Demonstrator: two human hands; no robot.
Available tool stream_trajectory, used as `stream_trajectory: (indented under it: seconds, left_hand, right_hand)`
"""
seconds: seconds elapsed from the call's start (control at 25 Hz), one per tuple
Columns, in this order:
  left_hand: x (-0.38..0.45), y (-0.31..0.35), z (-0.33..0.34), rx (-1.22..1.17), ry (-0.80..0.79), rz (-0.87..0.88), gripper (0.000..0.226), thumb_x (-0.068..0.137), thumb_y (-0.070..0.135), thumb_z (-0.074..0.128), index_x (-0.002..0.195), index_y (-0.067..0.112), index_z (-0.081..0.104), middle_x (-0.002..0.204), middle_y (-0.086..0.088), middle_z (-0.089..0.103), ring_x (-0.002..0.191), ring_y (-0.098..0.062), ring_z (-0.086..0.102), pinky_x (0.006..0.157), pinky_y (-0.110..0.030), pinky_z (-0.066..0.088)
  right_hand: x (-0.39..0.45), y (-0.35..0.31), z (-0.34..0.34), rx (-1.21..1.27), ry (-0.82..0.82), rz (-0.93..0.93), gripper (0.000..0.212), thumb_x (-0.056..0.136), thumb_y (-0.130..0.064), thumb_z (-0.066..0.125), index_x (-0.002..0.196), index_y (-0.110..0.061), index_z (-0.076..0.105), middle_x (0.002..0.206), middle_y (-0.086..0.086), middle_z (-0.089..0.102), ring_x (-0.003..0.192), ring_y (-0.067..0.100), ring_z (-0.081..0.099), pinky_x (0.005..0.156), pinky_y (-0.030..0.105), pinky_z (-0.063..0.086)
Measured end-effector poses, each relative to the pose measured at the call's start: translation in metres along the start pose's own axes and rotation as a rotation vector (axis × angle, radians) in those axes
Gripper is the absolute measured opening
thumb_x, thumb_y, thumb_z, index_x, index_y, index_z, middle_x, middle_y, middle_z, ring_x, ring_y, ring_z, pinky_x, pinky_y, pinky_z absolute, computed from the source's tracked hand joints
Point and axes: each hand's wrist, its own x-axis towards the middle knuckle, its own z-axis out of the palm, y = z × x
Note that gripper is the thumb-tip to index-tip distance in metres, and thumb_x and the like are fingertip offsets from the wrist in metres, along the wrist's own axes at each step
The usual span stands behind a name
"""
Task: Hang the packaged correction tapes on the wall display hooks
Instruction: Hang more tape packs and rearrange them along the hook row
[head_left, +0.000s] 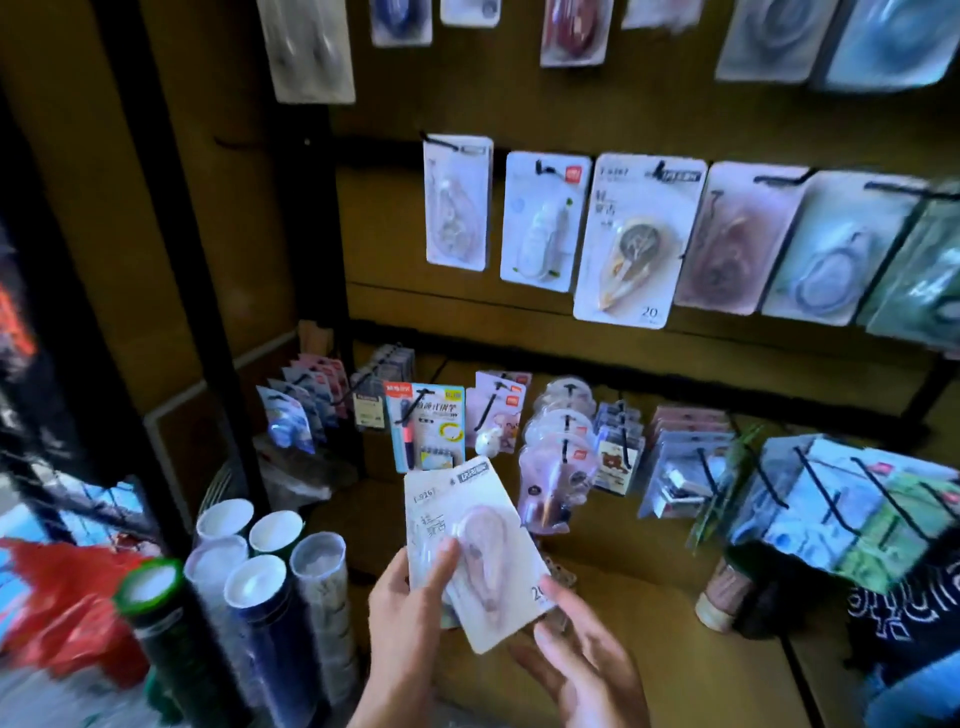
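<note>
The left hand (410, 613) grips a packaged correction tape (478, 551), thumb pressed on the clear blister over the front of the white card and fingers hidden behind it. At least one more card edge shows behind that pack in the same grasp. The right hand (576, 654) sits just below and right of the pack, fingers loosely spread, fingertips touching the card's lower right corner without closing on it. Straight above the hands, a matching pack marked "20" (631, 241) hangs on a black wall hook (662, 169) in the middle row, with other blister packs hanging on either side of it. Just beyond the held pack, lower hooks carry a pen pack (426, 426) and round-topped packs (563, 441). To the left of the left hand stand rolled paper tubes (260, 577).
</note>
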Motion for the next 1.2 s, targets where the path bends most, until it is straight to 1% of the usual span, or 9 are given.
stream_trajectory:
  seconds: [0.12, 0.2, 0.28, 0.4, 0.52, 0.6, 0.72, 0.84, 1.2]
  left_hand:
    - [-0.001, 0.042, 0.014, -0.05, -0.1, 0.056, 0.01, 0.086, 0.018, 0.073, 0.094, 0.013, 0.073, 0.087, -0.007, 0.079, 0.082, -0.027, 0.074, 0.071, -0.037, 0.058]
    - [-0.001, 0.066, 0.025, -0.089, -0.184, 0.108, 0.015, 0.085, 0.018, 0.073, 0.099, 0.012, 0.073, 0.093, -0.009, 0.079, 0.084, -0.028, 0.075, 0.074, -0.039, 0.058]
    - [0.001, 0.08, 0.034, -0.079, -0.259, 0.173, 0.023, 0.08, 0.019, 0.074, 0.101, 0.011, 0.073, 0.095, -0.01, 0.078, 0.085, -0.028, 0.075, 0.072, -0.04, 0.059]
    - [0.002, 0.099, 0.055, -0.083, -0.39, 0.223, 0.025, 0.08, 0.009, 0.074, 0.105, 0.009, 0.072, 0.094, -0.009, 0.079, 0.081, -0.025, 0.076, 0.059, -0.029, 0.059]
    - [0.015, 0.107, 0.071, -0.172, -0.357, 0.238, 0.025, 0.079, 0.015, 0.073, 0.103, 0.011, 0.072, 0.096, -0.01, 0.078, 0.08, -0.023, 0.075, 0.061, -0.029, 0.059]
    - [0.03, 0.109, 0.076, -0.28, -0.297, 0.198, 0.025, 0.081, 0.018, 0.071, 0.105, 0.01, 0.071, 0.099, -0.011, 0.078, 0.079, -0.022, 0.073, 0.064, -0.03, 0.06]
    - [0.042, 0.108, 0.078, -0.359, -0.285, 0.139, 0.027, 0.083, 0.018, 0.07, 0.109, 0.01, 0.071, 0.099, -0.009, 0.077, 0.081, -0.022, 0.071, 0.065, -0.032, 0.059]
    - [0.042, 0.103, 0.082, -0.377, -0.297, 0.106, 0.034, 0.077, 0.022, 0.073, 0.109, 0.009, 0.071, 0.103, -0.013, 0.076, 0.091, -0.031, 0.069, 0.077, -0.039, 0.055]
    - [0.035, 0.104, 0.078, -0.343, -0.315, 0.135, 0.03, 0.073, 0.028, 0.075, 0.102, 0.017, 0.074, 0.102, -0.009, 0.077, 0.095, -0.031, 0.071, 0.079, -0.043, 0.055]
  right_hand:
    - [0.004, -0.043, 0.021, -0.004, 0.0, -0.105, 0.087, 0.022, -0.042, 0.099, 0.102, -0.016, 0.078, 0.108, 0.012, 0.075, 0.105, 0.026, 0.069, 0.101, 0.047, 0.047]
    - [0.005, -0.072, 0.034, -0.016, 0.006, -0.176, 0.087, 0.024, -0.04, 0.1, 0.103, -0.013, 0.074, 0.102, 0.013, 0.075, 0.097, 0.029, 0.069, 0.093, 0.048, 0.049]
    - [0.008, -0.095, 0.044, -0.031, -0.017, -0.231, 0.083, 0.04, -0.026, 0.096, 0.114, -0.014, 0.061, 0.1, 0.012, 0.075, 0.097, 0.031, 0.068, 0.091, 0.051, 0.051]
    - [0.008, -0.13, 0.06, -0.209, -0.113, -0.283, 0.055, 0.071, -0.013, 0.086, 0.119, -0.018, 0.061, 0.108, 0.007, 0.075, 0.102, 0.025, 0.071, 0.084, 0.037, 0.058]
    - [0.007, -0.163, 0.07, -0.294, -0.03, -0.388, 0.034, 0.078, -0.021, 0.075, 0.11, -0.013, 0.066, 0.1, 0.009, 0.076, 0.086, 0.029, 0.073, 0.057, 0.033, 0.057]
    - [0.01, -0.191, 0.073, -0.275, 0.047, -0.488, 0.028, 0.081, -0.019, 0.071, 0.107, -0.01, 0.066, 0.096, 0.011, 0.076, 0.077, 0.028, 0.072, 0.048, 0.031, 0.054]
    - [0.021, -0.234, 0.081, -0.29, 0.102, -0.591, 0.025, 0.083, -0.019, 0.069, 0.106, -0.011, 0.065, 0.095, 0.008, 0.076, 0.074, 0.022, 0.072, 0.046, 0.031, 0.054]
    - [0.033, -0.262, 0.091, -0.337, 0.152, -0.629, 0.024, 0.087, -0.022, 0.07, 0.107, -0.011, 0.065, 0.098, 0.005, 0.076, 0.082, 0.022, 0.073, 0.046, 0.031, 0.053]
    - [0.035, -0.261, 0.091, -0.314, 0.186, -0.611, 0.019, 0.089, -0.022, 0.069, 0.106, -0.014, 0.068, 0.098, 0.003, 0.076, 0.081, 0.019, 0.072, 0.045, 0.03, 0.051]
